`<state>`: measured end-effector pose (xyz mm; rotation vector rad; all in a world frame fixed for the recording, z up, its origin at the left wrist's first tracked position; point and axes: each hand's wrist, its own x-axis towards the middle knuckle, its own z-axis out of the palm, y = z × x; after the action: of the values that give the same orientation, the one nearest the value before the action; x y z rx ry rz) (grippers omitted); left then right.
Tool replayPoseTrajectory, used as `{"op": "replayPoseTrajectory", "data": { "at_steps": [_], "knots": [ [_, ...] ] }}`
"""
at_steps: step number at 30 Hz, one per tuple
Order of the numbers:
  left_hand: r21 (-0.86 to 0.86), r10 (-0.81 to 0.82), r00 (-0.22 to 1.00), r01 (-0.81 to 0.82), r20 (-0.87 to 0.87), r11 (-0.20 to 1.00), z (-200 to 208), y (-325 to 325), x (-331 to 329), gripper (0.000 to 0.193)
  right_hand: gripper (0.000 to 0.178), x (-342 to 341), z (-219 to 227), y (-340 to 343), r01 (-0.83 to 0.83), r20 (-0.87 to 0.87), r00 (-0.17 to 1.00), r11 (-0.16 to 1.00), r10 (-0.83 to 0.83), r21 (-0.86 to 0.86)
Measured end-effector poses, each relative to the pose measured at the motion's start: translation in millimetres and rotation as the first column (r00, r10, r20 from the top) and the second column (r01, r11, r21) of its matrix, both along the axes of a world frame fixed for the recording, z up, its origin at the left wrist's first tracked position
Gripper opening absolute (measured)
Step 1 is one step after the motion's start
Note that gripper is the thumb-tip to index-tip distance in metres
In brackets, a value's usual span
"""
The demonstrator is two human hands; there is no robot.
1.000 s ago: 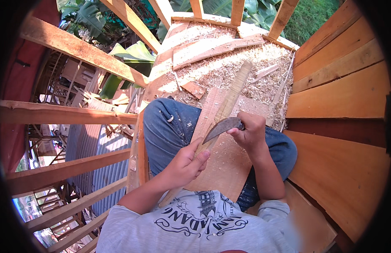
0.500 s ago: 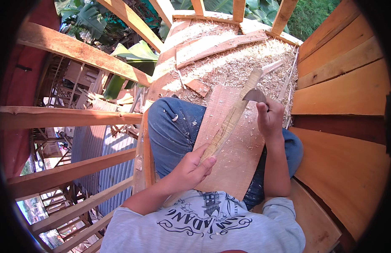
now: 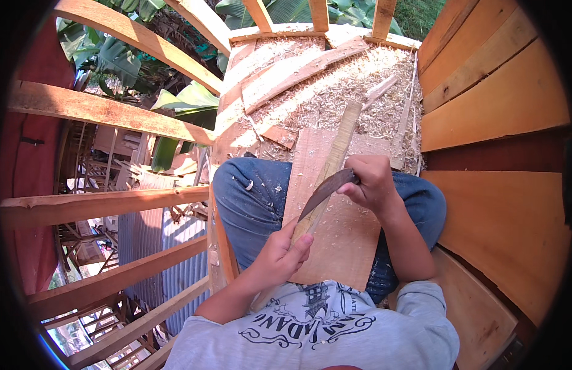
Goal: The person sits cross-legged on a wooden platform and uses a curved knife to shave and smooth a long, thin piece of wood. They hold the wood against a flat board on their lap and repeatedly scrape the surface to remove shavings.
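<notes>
My left hand (image 3: pixel 281 256) is wrapped round the near end of a long, roughly hewn wooden stick (image 3: pixel 339 145), which slants up and away to the right. In my right hand (image 3: pixel 373 180) is a knife with a broad, dark, curved blade (image 3: pixel 323 194); its handle is hidden in the fist. The blade lies across the stick, its tip pointing toward my left hand. Beneath the stick a flat wooden board (image 3: pixel 347 246) rests over my crossed legs in blue jeans (image 3: pixel 252 191), which are flecked with chips.
Wood shavings (image 3: pixel 317 92) cover the floor ahead, with a long plank (image 3: pixel 304 71) and smaller offcuts (image 3: pixel 379 90) among them. Slatted wooden rails (image 3: pixel 113 206) run along the left, above a drop to corrugated roofing. A plank wall (image 3: pixel 489 117) stands close on the right.
My right hand has come nearer and to the left, turning the knife so its blade now lies along the stick's lower half. My left hand keeps its grip.
</notes>
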<state>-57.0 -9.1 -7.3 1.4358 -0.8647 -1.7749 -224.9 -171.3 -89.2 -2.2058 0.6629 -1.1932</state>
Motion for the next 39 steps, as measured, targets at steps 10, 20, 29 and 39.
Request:
{"op": "replayPoseTrajectory", "data": {
  "at_steps": [10, 20, 29, 39],
  "knots": [
    [0.101, 0.131, 0.983, -0.119, -0.127, 0.988, 1.0, -7.2, 12.5, 0.015, 0.061, -20.5, -6.8, -2.9, 0.153, 0.218, 0.923, 0.822, -0.317, 0.549],
    [-0.099, 0.02, 0.954, 0.01, 0.3, 0.995, 2.9, 7.0, 4.1, 0.027, 0.059, -19.1, 16.6, -12.4, 0.479, -0.235, 0.877, 0.809, -0.42, 0.341],
    [-0.086, -0.03, 0.95, 0.06, 0.312, 0.994, 0.3, 8.5, 6.9, 0.03, 0.057, -21.0, 19.5, -1.0, 0.46, -0.227, 0.887, 0.804, -0.401, 0.378],
    [-0.104, -0.08, 0.946, 0.118, 0.316, 0.988, -1.4, 10.7, 8.9, 0.031, 0.058, -13.2, 30.5, 29.4, 0.286, -0.255, 0.942, 0.921, -0.218, 0.266]
  ]
}}
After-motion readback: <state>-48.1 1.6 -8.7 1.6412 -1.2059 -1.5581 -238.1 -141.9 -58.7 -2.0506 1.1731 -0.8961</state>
